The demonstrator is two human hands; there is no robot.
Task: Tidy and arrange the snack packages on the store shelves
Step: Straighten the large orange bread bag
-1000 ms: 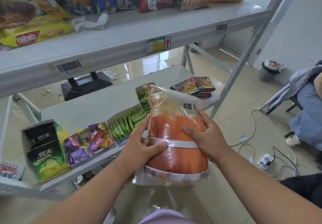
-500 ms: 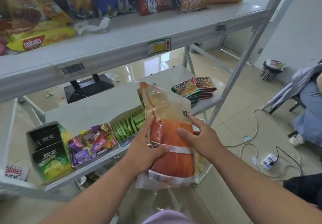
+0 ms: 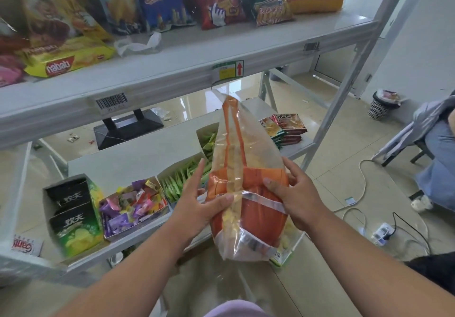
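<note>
Gripping an orange snack bag [image 3: 248,193] edge-on, left hand [image 3: 197,208] and right hand [image 3: 294,198] clasped its sides; green sachet box [image 3: 182,181] and candy box [image 3: 133,205] lay just behind.

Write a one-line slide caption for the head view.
Both hands, left and right, hold an orange snack bag before the lower shelf.

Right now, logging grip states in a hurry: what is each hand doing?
Left hand: holding the orange snack bag, thumb across its front.
Right hand: holding the same bag, fingers curled on its right side.
</note>
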